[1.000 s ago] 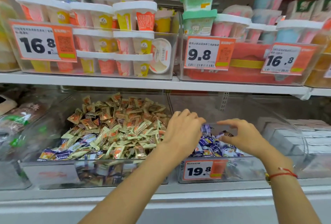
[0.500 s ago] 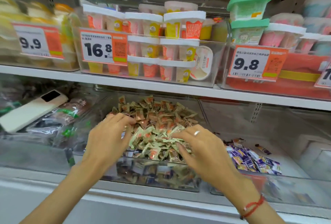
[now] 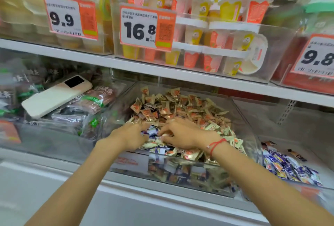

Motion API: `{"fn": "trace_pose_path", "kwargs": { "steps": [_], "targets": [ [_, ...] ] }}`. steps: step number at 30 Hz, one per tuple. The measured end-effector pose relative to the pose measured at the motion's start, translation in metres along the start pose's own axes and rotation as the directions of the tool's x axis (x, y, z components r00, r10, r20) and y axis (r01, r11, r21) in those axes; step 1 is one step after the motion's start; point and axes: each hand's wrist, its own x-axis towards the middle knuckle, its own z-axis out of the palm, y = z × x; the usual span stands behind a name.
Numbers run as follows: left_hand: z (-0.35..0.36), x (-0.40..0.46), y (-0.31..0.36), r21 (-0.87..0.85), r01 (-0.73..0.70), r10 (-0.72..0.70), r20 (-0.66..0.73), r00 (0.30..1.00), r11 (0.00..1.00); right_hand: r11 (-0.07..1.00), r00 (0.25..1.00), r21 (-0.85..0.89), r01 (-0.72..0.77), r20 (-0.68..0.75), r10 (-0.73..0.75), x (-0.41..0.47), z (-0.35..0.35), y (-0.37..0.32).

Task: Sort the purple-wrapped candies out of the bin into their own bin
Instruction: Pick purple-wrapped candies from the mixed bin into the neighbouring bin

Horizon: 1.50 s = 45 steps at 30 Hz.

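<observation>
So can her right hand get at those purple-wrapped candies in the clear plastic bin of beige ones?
Probably yes: the right hand already lies on the pile in the clear plastic bin, beside the purple-wrapped candies showing between both hands; nothing covers them.

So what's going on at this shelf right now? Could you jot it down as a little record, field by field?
place: shop shelf with clear bins
mixed bin: heaped with orange-and-cream candies, some purple-wrapped candies among them
left hand: in the heap, fingers curled on wrappers
right hand: in the heap beside it, fingers curled; red string bracelet on the wrist
purple bin: right of the mixed bin, holds a small pile of purple candies
phone: lies on packets in the left bin
price tags above: 9.9, 16.8, 9.8
</observation>
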Motion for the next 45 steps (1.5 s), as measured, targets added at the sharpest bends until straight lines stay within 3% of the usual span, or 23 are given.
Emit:
{"fn": "trace_pose_path", "kwargs": {
  "steps": [2, 6, 9, 15, 21, 29, 33, 37, 42, 45],
  "targets": [
    [0.0, 0.002, 0.001, 0.021, 0.016, -0.016, 0.012, 1.0, 1.0, 0.999, 1.0, 0.027, 0.025, -0.007, -0.025, -0.009, -0.006, 0.003],
    [0.004, -0.004, 0.01, 0.102, 0.108, -0.09, -0.169, 0.981, 0.989, 0.998, 0.998, 0.052, -0.035, -0.054, 0.038, -0.014, -0.012, -0.001],
    [0.005, -0.009, 0.014, 0.106, 0.165, -0.138, -0.225, 0.964, 0.98, 0.999, 0.993, 0.036, -0.017, -0.116, 0.021, 0.013, -0.009, -0.01],
    [0.001, -0.018, 0.014, 0.186, 0.11, -0.026, -0.404, 0.915, 0.976, 0.996, 0.983, -0.076, 0.036, 0.18, -0.022, 0.065, 0.003, -0.017],
    [-0.004, -0.03, 0.012, 0.184, 0.083, 0.036, -0.564, 0.825, 0.979, 1.0, 1.0, 0.016, 0.02, 0.019, -0.021, 0.055, 0.0, -0.009],
    [-0.006, -0.03, 0.036, -0.139, -0.181, 0.085, -0.514, 0.854, 0.974, 0.992, 0.941, 0.125, -0.031, -0.332, 0.071, -0.051, -0.028, 0.01],
    [-0.002, -0.04, 0.071, -0.194, -0.341, 0.161, -0.606, 0.779, 0.92, 0.961, 0.887, 0.261, -0.096, -0.416, 0.202, -0.126, -0.019, 0.026],
    [0.022, -0.06, 0.122, -0.229, -0.555, 0.325, -0.613, 0.72, 0.8, 0.912, 0.754, 0.359, -0.199, -0.538, 0.377, -0.188, -0.012, 0.065],
    [0.048, -0.062, 0.194, -0.08, -0.693, 0.503, -0.628, 0.594, 0.717, 0.809, 0.689, 0.37, -0.457, -0.428, 0.585, -0.225, 0.006, 0.121],
    [0.051, -0.049, 0.238, 0.054, -0.702, 0.595, -0.58, 0.556, 0.71, 0.745, 0.699, 0.376, -0.551, -0.28, 0.659, -0.231, 0.018, 0.139]
  ]
}}
